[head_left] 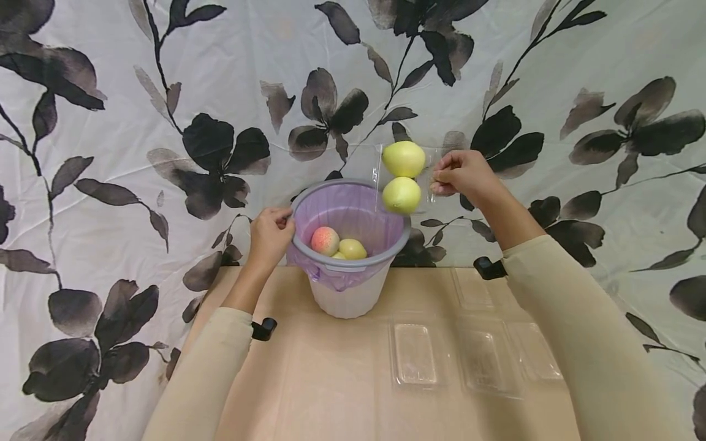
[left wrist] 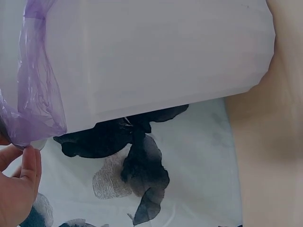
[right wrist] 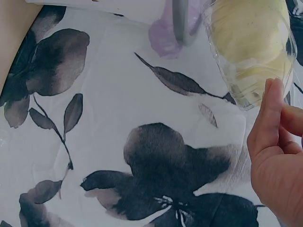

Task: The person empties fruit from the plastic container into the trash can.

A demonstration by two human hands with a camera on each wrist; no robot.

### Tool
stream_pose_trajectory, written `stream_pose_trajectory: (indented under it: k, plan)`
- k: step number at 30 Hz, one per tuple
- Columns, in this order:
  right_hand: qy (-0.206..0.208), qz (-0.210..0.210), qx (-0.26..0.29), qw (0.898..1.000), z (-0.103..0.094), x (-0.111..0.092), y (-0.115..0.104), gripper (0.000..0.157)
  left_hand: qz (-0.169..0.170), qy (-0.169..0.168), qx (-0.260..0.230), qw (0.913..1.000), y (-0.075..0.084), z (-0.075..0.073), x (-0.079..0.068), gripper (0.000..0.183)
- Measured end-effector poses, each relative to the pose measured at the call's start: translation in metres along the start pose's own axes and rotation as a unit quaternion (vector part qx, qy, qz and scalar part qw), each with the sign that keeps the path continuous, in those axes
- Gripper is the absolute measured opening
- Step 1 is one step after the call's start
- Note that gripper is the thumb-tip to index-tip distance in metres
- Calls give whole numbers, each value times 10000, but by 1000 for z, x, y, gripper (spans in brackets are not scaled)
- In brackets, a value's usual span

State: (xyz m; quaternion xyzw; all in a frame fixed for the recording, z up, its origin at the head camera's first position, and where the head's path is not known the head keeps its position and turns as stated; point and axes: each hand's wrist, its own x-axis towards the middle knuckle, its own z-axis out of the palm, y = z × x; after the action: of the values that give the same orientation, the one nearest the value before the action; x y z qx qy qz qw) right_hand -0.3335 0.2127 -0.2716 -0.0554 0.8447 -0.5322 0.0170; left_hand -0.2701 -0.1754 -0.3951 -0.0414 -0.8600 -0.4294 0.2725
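A white trash bin [head_left: 347, 297] with a grey rim stands on the table, lined with a purple plastic bag [head_left: 339, 278]. My left hand [head_left: 270, 236] pinches the bin's rim at its left side; the left wrist view shows the fingertips at the bag's folded edge. Above the bin's right side, my right hand [head_left: 463, 174] pinches the edge of a clear plastic container [head_left: 430, 162]. Two yellow lemons [head_left: 404, 159] lie in that container, which is tilted up towards the camera. Inside the bin are a pink-orange peach [head_left: 325, 241] and yellow lemons [head_left: 353, 248].
Several clear plastic containers [head_left: 416, 355] lie on the right part of the light wooden table [head_left: 309, 380]. Behind the table hangs a white cloth [head_left: 231, 79] printed with dark flowers.
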Motion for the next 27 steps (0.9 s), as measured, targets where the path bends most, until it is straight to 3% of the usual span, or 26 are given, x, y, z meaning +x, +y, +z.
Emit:
stream_pose_trajectory:
  k: [6,12,19,24,27]
  plan:
    - [265,-360,-382,9983,16,4,-3,15,11,4,-35,10000,0,0,0,30]
    - [631,-976,-961,9886,29,10,-6,9,12,9,-19,10000,0,-1,2,30]
    - [812,-1149,-1174,9831,40,12,-11,3,-4,-30,9,10000,0,0,3,30]
    - [937,-1453,-1398,9750,50,14,-12,4,-34,-68,36,10000,-1,0,3,30]
    - [1104,-1739,-1741,9630,55,15,-12,4,-6,-31,44,10000,-2,0,2,30]
